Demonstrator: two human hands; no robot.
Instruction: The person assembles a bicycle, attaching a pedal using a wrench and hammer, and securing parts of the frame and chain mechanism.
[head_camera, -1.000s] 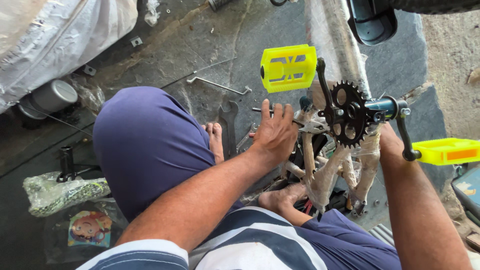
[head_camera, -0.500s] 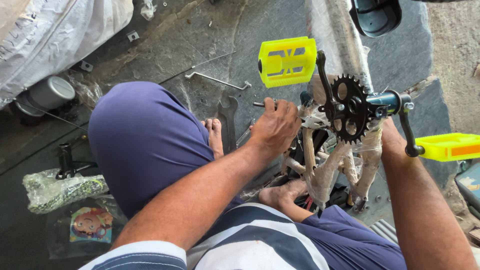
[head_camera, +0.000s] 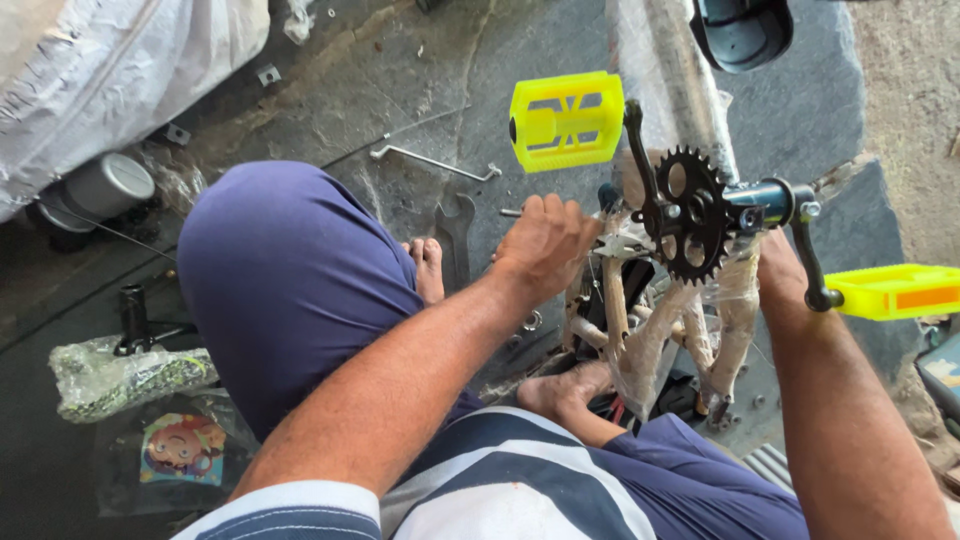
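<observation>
My left hand (head_camera: 545, 245) is closed around a metal spanner (head_camera: 612, 243); the handle tip pokes out left of my fingers and the head sits at the crank axle. A black chainring (head_camera: 692, 215) with black crank arms carries one yellow pedal (head_camera: 566, 118) up left and another yellow pedal (head_camera: 895, 290) at the right. The plastic-wrapped bike frame (head_camera: 650, 350) stands between my knees. My right hand (head_camera: 775, 268) reaches behind the crank arm and frame, its fingers hidden.
On the stone floor lie an open-ended spanner (head_camera: 456, 232), a thin bent metal rod (head_camera: 430, 162), a metal can (head_camera: 100, 186), a bag with a chain (head_camera: 125, 378) and a picture packet (head_camera: 180, 448). A black saddle (head_camera: 745, 30) is above, crumpled white sheeting (head_camera: 110, 60) at upper left.
My left hand's fingers have curled from spread to a fist on the spanner. The crank and pedals stay roughly where they were.
</observation>
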